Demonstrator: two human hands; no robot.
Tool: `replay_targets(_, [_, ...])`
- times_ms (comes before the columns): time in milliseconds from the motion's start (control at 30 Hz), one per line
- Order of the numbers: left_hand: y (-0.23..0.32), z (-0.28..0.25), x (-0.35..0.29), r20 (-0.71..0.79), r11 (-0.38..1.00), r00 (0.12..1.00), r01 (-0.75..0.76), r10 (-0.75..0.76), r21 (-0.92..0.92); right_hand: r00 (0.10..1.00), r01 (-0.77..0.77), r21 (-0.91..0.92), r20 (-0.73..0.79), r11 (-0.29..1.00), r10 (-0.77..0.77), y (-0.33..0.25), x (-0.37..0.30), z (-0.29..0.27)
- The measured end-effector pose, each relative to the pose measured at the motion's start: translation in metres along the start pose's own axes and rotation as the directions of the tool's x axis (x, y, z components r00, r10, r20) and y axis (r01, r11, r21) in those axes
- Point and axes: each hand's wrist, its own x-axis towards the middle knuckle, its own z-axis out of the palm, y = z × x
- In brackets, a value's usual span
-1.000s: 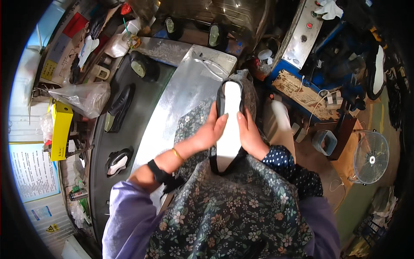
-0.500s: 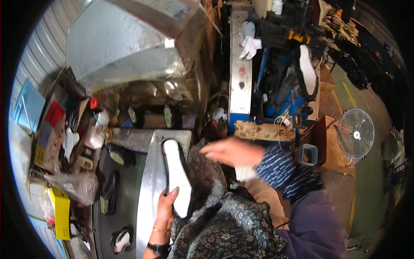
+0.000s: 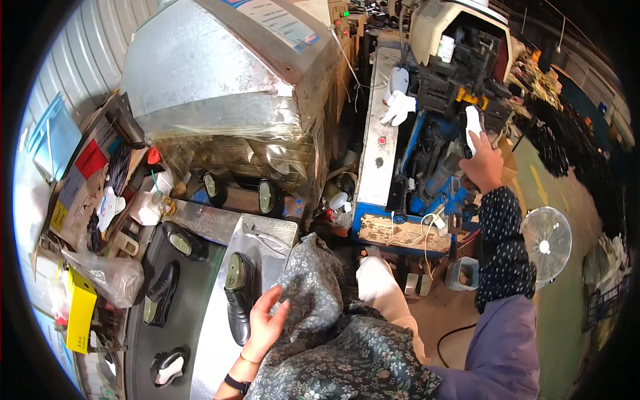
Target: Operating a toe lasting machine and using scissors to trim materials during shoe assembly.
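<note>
— Grip first: what is each hand doing in the head view?

— Right hand [image 3: 483, 163] is stretched far out on its dotted dark sleeve [image 3: 501, 257], fingers wrapped around a white shoe sole with a black rim [image 3: 472, 128], holding it up against the blue and black machine [image 3: 433, 143]. Left hand [image 3: 265, 325] rests low, fingers spread and loose, pinching nothing; its fingertips touch the grey floral cloth [image 3: 313, 293] in the lap, and its palm lies just beside a black leather shoe with a green insole [image 3: 238, 293].

— Where does that shoe sit?

— On the dull sheet-metal table [image 3: 267, 233], toe toward the person. More black shoes [image 3: 162, 292] lie on the dark belt to the left, near a yellow box [image 3: 81, 308] and a crumpled clear plastic bag [image 3: 107, 277].

— What differs from half a second ago?

— Then the left hand held the white sole flat on the metal table, and the right hand hovered empty near the lap. Now the sole has gone across to the right hand and up to the machine, while a black shoe lies where the sole was. The view has also swung: the big galvanised metal hood [image 3: 220, 73] fills more of the top, and the white floor fan [image 3: 547, 240] sits nearer the right arm.

— Anything else near the raised hand?

— A white glove [image 3: 399, 107] hangs on the machine's left side, apart from the sole.
</note>
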Motion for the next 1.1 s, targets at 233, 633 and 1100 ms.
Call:
replay_targets(233, [0.069,0.082,0.078,0.184,0.756,0.983,0.129,-0.011,-0.641,0.915,0.391,0.636,-0.19,0.665,-0.356,-0.1,-0.132,-0.035])
replay_targets(633, [0.066,0.026,0.015,0.671,0.97,0.736,-0.22,0.096,0.102,-0.119,-0.519,0.748,0.416,0.413,-0.902,-0.16,-0.251,-0.001])
replay_targets(1100, [-0.075,-0.077,0.028,-0.328,0.892,0.941,0.215,-0.08,0.397,0.743,-0.521,0.845,0.517,0.116,-0.426,-0.264,-0.17,0.145])
